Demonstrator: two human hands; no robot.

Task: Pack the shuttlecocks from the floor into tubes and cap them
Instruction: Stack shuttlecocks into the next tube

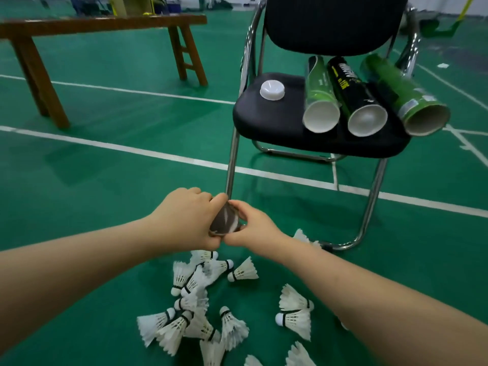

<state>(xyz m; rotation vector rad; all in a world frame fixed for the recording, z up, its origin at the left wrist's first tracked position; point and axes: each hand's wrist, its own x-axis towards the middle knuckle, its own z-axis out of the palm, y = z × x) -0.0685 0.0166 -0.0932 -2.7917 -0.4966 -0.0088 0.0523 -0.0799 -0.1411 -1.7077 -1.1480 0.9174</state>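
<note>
Shuttlecocks [219, 307] loose beneath both arms.

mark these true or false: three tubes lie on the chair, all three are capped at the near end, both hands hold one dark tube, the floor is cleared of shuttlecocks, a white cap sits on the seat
1. Three tubes lie on the chair. True: light green tube, black tube, green tube.
2. All capped at the near end. False: all three are open.
3. Both hands hold one dark tube. True: left hand and right hand grip the dark tube.
4. Floor cleared. False: many shuttlecocks remain.
5. A white cap sits on the seat. True.
</note>
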